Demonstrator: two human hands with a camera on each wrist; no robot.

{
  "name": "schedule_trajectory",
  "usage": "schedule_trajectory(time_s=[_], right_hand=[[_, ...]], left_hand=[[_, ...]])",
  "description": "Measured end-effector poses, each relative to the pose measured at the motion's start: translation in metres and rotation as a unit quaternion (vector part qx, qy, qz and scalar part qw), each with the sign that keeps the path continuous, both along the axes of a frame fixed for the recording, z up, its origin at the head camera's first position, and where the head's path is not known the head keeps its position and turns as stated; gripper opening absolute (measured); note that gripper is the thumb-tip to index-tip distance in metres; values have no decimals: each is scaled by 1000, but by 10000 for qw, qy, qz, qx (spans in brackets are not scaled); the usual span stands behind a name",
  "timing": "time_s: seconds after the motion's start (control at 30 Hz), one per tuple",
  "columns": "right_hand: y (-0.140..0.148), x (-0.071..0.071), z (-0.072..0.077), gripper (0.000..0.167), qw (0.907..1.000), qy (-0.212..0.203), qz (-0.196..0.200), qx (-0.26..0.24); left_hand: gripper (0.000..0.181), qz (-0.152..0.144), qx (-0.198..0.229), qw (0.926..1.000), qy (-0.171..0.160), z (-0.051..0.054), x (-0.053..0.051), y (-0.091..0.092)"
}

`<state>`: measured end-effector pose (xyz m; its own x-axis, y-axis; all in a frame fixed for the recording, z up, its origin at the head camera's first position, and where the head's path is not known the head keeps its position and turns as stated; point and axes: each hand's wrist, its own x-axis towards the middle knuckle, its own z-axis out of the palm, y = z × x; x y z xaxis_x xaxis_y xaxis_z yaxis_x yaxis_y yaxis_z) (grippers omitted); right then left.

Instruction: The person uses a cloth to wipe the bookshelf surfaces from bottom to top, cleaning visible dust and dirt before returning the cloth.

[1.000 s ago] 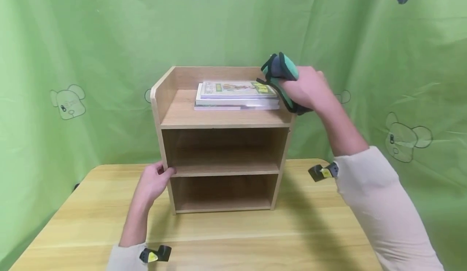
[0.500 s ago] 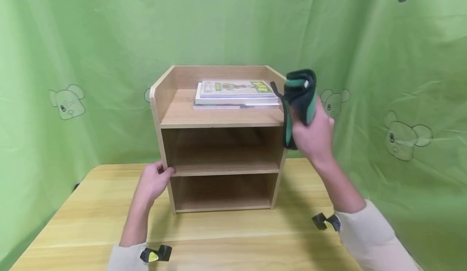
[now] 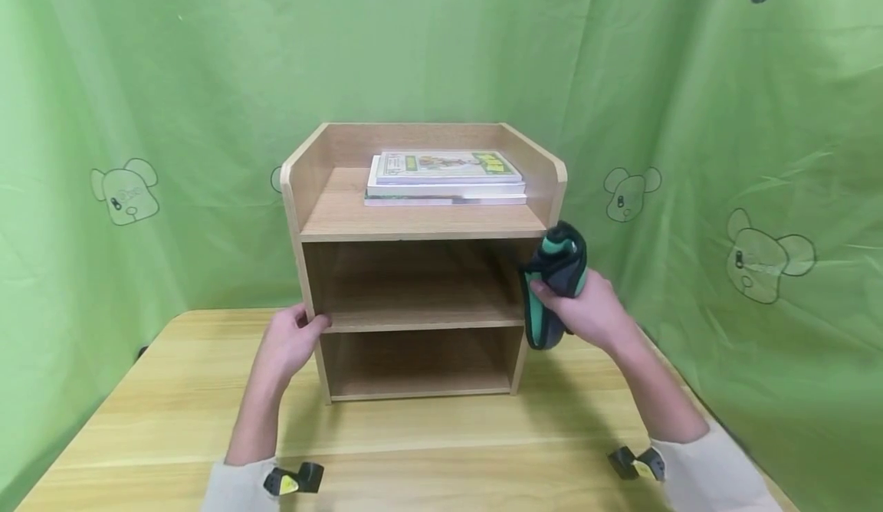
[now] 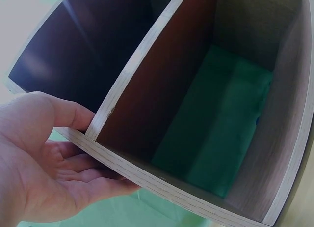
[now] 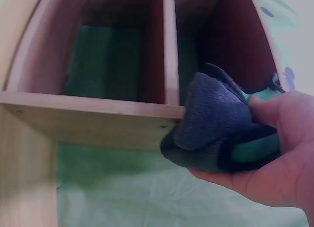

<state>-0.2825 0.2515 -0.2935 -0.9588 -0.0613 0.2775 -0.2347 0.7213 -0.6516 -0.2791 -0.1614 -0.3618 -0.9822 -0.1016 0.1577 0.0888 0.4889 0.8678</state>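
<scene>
A small wooden shelf unit stands on the table. My left hand grips its left side panel, thumb inside by the middle board's front edge and fingers behind the panel, as the left wrist view shows. In my right hand is a folded cloth, green and dark grey with black edging, pinched between thumb and fingers. It is at the front edge of the unit's right side panel, around the middle compartment. In the right wrist view the cloth appears against that panel's edge; whether it touches is hard to tell.
Several books lie stacked flat on the top board, between raised side and back walls. The unit rests on a light wooden table. A green patterned curtain hangs behind and at both sides.
My right hand has brought the cloth down from the top right corner of the unit along the right panel's front edge to mid-height. My left hand has stayed in place.
</scene>
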Motion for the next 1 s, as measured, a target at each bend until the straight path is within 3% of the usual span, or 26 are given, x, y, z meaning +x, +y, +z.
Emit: schedule_trajectory(time_s=[0.17,0.33,0.77,1.0], right_hand=[[4,-4,-19,51,9977,-383,338,442],[5,-8,-44,44,9947,-495,568,694],[1,-9,-95,44,9948,-646,130,776],[-1,-9,-123,46,9913,-603,-93,1170]], left_hand=[[20,9,-42,10000,18,-1,-1,0],[25,-6,-49,10000,-7,-4,1,0],[23,-3,-113,9999,59,-1,-1,1],[26,-11,-110,9999,46,0,-1,0]])
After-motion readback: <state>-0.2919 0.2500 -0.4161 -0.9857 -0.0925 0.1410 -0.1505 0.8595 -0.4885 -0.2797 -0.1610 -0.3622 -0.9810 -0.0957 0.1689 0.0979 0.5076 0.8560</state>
